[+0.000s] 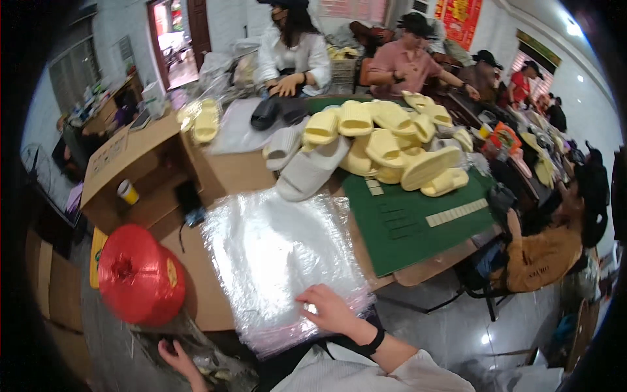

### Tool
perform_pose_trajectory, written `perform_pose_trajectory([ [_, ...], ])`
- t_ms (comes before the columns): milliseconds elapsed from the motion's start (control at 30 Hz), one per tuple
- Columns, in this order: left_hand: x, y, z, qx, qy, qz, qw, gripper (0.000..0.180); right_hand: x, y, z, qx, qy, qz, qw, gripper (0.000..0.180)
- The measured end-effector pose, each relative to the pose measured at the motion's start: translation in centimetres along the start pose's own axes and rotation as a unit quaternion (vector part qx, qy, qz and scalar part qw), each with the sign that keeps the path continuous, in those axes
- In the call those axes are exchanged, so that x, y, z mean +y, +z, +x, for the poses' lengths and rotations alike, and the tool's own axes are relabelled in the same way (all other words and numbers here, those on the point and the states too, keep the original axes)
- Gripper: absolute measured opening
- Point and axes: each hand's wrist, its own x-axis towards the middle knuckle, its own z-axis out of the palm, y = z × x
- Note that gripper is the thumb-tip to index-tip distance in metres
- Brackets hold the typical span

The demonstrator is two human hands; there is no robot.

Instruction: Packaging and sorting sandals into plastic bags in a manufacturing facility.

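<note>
A thick stack of clear plastic bags (281, 248) lies on the table in front of me. My right hand (328, 312) is over the near part of this stack, its fingers bent and a little apart, nothing visibly gripped. Lower and to the left, beyond the table's front edge, my left hand (175, 358) is beside a crumpled see-through bag (219, 362). Its fingers are spread and seem to hold nothing. Grey slides (310, 171) touch the stack's far edge, with a heap of yellow slides (388, 140) behind them.
A big red roll of plastic twine (138, 277) stands at the left. Behind it, an open cardboard box (140, 166) holds a yellow-and-white cup (128, 192); a dark phone (189, 202) lies near. Green mat (398, 242) at right bears pale strips. Co-workers (294, 55) sit across and at the right.
</note>
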Motion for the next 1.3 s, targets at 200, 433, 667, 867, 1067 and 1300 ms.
perform_pose_trajectory([
  [200,23.1,2.7,-7.5,-0.288,0.333,0.006,0.898,0.037,-0.9,-0.9,0.4,-0.089,-0.038,0.03,0.995,0.031],
  [433,27.3,10.4,-9.2,-0.469,0.45,0.11,0.752,0.065,-0.7,-8.6,7.2,-0.014,-0.025,0.065,0.997,0.033],
  [667,22.1,13.4,-10.2,-0.448,0.453,0.136,0.759,0.065,5.9,-9.8,19.8,0.108,0.026,0.027,0.993,0.061],
  [867,22.2,13.3,-10.6,-0.447,0.448,0.121,0.765,0.064,12.5,-7.0,24.7,0.128,0.051,-0.17,0.976,0.069],
  [1067,22.2,13.2,-10.8,-0.446,0.45,0.11,0.766,0.063,6.0,-9.9,22.3,0.017,0.156,0.199,0.967,0.04],
  [1300,22.4,13.3,-10.7,-0.463,0.435,0.11,0.764,0.065,-1.7,-15.1,17.2,0.101,0.124,0.453,0.877,0.02],
])
